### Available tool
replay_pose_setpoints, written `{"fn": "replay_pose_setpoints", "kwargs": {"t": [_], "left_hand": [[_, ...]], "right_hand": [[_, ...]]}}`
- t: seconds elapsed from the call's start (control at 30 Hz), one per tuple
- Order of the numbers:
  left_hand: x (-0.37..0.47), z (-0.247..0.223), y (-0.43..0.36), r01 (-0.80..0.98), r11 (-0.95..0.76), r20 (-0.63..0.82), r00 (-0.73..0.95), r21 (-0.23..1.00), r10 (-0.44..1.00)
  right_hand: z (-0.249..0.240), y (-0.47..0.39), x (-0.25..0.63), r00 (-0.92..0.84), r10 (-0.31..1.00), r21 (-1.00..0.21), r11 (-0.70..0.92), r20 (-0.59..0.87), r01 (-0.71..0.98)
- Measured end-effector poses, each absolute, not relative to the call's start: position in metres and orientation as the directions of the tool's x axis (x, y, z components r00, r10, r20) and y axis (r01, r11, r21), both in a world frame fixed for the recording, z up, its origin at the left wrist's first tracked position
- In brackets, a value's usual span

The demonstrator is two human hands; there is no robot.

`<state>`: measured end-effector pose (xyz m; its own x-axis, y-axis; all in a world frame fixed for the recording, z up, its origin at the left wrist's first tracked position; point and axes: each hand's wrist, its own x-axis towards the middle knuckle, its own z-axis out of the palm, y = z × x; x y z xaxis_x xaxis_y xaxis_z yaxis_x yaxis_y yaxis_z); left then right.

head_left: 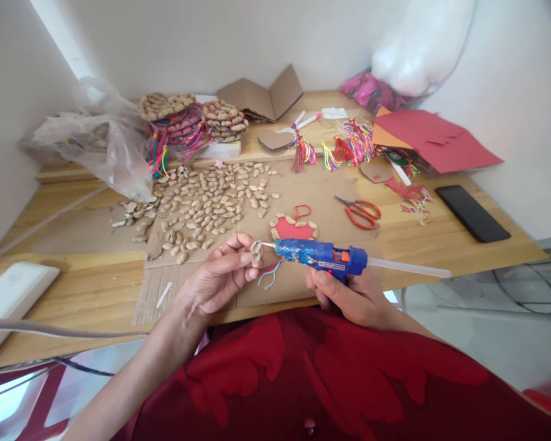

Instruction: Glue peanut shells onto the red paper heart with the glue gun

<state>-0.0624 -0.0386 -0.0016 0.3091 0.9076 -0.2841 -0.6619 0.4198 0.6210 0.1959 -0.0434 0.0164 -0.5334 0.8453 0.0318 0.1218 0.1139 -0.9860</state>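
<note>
Between its thumb and fingers, my left hand [220,272] pinches a peanut shell [256,252] with its hollow side showing. My right hand [351,294] grips a blue hot glue gun [319,254] by the handle. The gun's nozzle points left and meets or nearly meets the shell's upper edge; I cannot tell whether they touch. A clear glue stick [411,267] sticks out of its back. Just behind the gun lies a red heart-shaped piece [294,229] edged with peanut shells, with a red cord loop at its top. Its lower part is hidden.
Loose peanuts [211,202] spread over the cardboard [321,184] at left. Orange-handled scissors [360,211] and a black phone [472,212] lie at right. Finished peanut pieces [224,119], colourful tassels [356,139] and red paper [441,138] are at the back. A white power strip [13,300] sits at left.
</note>
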Motion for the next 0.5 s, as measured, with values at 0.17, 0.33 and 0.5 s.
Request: {"fn": "replay_pose_setpoints", "kwargs": {"t": [0.17,0.33,0.5], "left_hand": [[-0.0641,-0.0019,-0.0381,-0.662,0.423,-0.283,0.314,0.619,0.906],[-0.0643,-0.0009,-0.0379,-0.663,0.423,-0.282,0.316,0.618,0.906],[-0.0643,-0.001,-0.0376,-0.663,0.42,-0.285,0.308,0.619,0.908]], "right_hand": [[0.0188,-0.0431,0.1951,-0.535,0.845,-0.981,0.119,0.019,0.153],[0.0225,-0.0427,0.1928,-0.532,0.847,-0.981,0.105,0.001,0.165],[0.0193,-0.0421,0.1931,-0.537,0.843,-0.979,0.111,0.001,0.172]]}}
